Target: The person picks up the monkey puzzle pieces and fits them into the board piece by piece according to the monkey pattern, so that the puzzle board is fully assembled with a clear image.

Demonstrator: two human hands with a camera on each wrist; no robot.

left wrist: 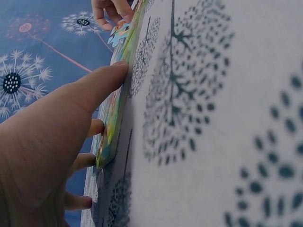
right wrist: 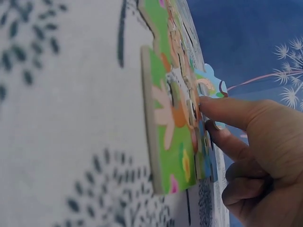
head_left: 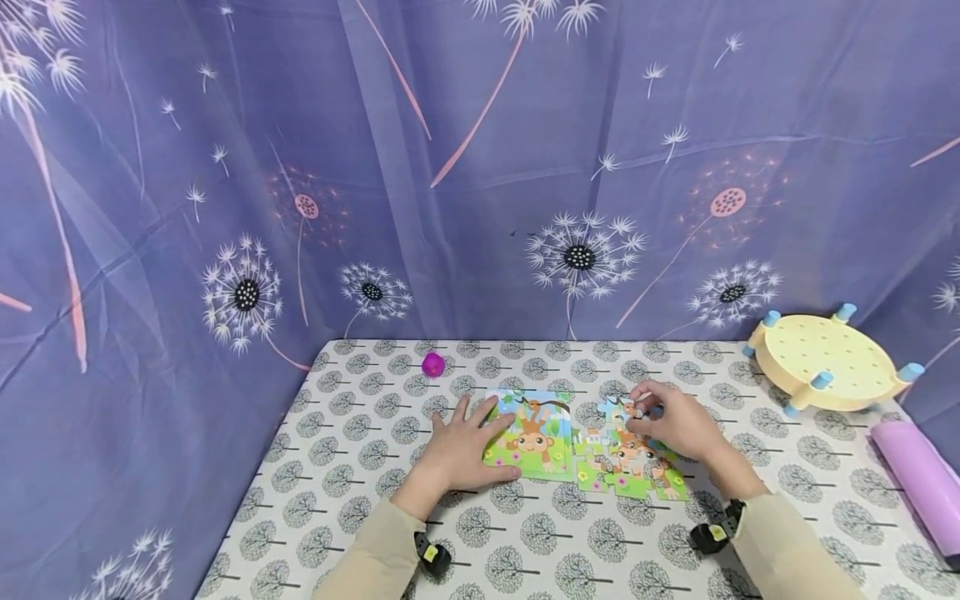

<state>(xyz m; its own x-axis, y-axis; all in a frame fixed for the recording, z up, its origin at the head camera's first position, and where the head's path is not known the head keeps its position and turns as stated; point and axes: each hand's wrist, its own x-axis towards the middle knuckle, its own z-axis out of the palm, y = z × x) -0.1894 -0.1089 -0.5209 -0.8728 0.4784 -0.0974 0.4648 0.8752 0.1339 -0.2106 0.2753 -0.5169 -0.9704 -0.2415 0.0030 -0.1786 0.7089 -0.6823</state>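
Observation:
My left hand (head_left: 463, 450) lies with its fingers spread on the left side of a picture board (head_left: 534, 446) showing a cartoon monkey on green grass. In the left wrist view its thumb (left wrist: 106, 82) rests along the board's near edge. Right of the board lies a partly assembled jigsaw puzzle (head_left: 632, 483) with the same sort of picture and some gaps between its pieces. Over its upper part, my right hand (head_left: 678, 423) pinches a puzzle piece (right wrist: 208, 79) between thumb and index finger. That piece is light blue with orange and brown, and stands tilted above the others.
A small purple object (head_left: 432, 365) sits near the table's back edge. At the back right stands a pale yellow oval stool-like thing (head_left: 825, 358) with blue-tipped legs. A lilac cylinder (head_left: 917, 487) lies at the right edge. Behind the tree-print tablecloth (head_left: 480, 529) hangs a blue-violet dandelion curtain (head_left: 480, 250).

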